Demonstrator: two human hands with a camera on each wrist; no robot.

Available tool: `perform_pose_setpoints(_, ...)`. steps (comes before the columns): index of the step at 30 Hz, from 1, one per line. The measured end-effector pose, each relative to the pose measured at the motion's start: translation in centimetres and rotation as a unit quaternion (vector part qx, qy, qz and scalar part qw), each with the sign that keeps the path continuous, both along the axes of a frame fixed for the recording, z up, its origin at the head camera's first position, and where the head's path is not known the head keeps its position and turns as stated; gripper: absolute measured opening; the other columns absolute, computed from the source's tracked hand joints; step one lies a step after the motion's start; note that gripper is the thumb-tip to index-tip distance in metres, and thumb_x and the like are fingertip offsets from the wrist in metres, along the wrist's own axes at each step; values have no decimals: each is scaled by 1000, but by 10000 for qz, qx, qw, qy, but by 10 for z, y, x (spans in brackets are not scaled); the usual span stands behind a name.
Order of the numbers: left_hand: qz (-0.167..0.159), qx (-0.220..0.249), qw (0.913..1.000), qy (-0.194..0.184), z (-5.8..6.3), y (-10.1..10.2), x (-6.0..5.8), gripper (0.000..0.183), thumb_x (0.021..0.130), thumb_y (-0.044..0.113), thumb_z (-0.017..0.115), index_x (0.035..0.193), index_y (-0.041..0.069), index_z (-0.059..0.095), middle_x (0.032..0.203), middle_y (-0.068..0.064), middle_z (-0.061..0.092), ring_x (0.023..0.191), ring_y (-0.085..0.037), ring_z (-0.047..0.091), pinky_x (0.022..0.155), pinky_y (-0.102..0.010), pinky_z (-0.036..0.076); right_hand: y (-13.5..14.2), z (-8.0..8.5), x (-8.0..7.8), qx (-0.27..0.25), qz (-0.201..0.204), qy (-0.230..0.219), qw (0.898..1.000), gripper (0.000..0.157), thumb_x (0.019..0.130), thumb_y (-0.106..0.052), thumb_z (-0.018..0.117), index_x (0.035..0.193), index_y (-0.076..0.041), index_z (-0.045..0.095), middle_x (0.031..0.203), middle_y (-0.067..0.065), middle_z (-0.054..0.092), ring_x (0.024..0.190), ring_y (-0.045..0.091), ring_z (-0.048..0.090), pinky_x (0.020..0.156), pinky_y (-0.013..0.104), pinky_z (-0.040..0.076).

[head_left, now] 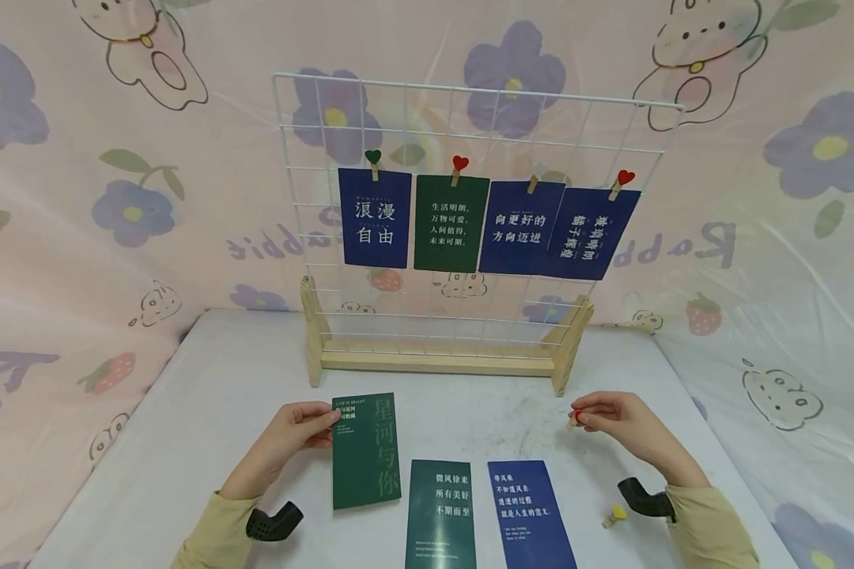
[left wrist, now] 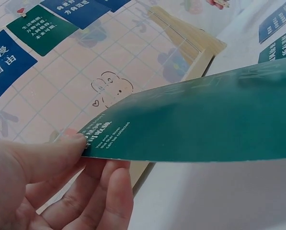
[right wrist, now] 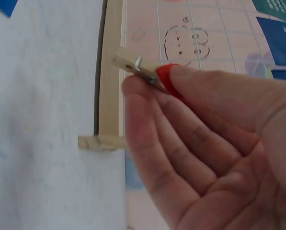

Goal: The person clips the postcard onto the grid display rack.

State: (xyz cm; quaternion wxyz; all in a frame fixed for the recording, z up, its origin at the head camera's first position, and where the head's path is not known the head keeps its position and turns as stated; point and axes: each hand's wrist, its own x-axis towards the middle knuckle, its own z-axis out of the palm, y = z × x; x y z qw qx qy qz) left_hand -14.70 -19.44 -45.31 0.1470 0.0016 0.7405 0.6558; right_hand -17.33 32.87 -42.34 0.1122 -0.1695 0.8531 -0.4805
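My left hand [head_left: 302, 431] pinches a green card [head_left: 365, 458] by its upper left edge, thumb on the printed face and fingers behind. In the left wrist view the card [left wrist: 205, 120] stretches away to the right from the thumb. Over at the right, my right hand [head_left: 622, 427] holds a small wooden clothespin [head_left: 573, 420] with a red heart on it. The right wrist view shows the clothespin [right wrist: 133, 67] between thumb and fingertips, its wooden tip pointing away from the hand. Both hands are in front of a white wire grid rack [head_left: 370, 316].
On the rack's wooden base [head_left: 434, 363] stands the grid, where heart clothespins hold a blue card [head_left: 375, 253], a green card [head_left: 451, 257] and two overlapping blue cards [head_left: 591, 265]. A green card [head_left: 437, 490], a blue card [head_left: 527, 498] and a yellow-topped clothespin [head_left: 615, 516] lie on the white table.
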Motion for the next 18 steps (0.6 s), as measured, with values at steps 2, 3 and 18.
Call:
perform_pose_setpoints(2, 6, -6, 10000, 29, 1, 0, -1, 32, 93, 21, 64, 108, -7, 63, 85, -7, 68, 74, -17, 63, 72, -33, 57, -4, 2, -2, -13, 60, 99, 9999, 30, 94, -9, 62, 115, 13, 59, 103, 20, 67, 91, 23, 68, 77, 38, 56)
perform_pose_setpoints(3, 6, -12, 10000, 49, 2, 0, -2, 32, 93, 21, 64, 108, -7, 63, 85, -7, 68, 74, -17, 63, 72, -34, 57, -6, 3, -3, -4, 98, 165, 9998, 29, 94, -8, 62, 115, 12, 59, 103, 20, 67, 91, 23, 68, 77, 38, 56)
perform_pose_setpoints(18, 244, -163, 9989, 371, 13, 3, -11, 29, 93, 20, 65, 105, -7, 64, 86, -6, 66, 82, -18, 60, 76, -32, 55, -40, 18, -15, 186, 74, 701, 9973, 21, 92, -5, 63, 112, 2, 65, 101, 13, 69, 85, 12, 67, 75, 26, 56)
